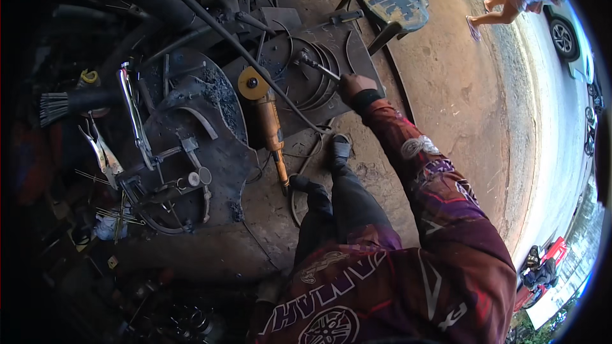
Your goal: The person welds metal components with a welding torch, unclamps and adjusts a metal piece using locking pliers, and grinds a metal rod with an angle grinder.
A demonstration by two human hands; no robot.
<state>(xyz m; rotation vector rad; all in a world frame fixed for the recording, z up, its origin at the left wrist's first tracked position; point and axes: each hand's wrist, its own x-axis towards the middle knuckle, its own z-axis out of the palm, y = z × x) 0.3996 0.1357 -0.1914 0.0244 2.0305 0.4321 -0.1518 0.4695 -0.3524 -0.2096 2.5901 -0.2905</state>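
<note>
My right hand (358, 89) is stretched forward, its fingers wrapped round the light handle of a slim tool (324, 70) with a dark end. That end is over a dark metal plate (366, 67) on which curved metal strips (328, 83) lie; whether it touches them I cannot tell. Left of the plate, an orange angle grinder (271, 124) with a tan disc (250, 86) lies near the edge of the worktable. My left hand does not show.
A steel worktable (220, 178) at left carries locking pliers (102, 153), a clamp (134, 111) and metal scraps. A bar (217, 25) slants above the plate. A worn chair (395, 0) stands at the far side; people walk by the road (542, 172), where a car (567, 38) stands.
</note>
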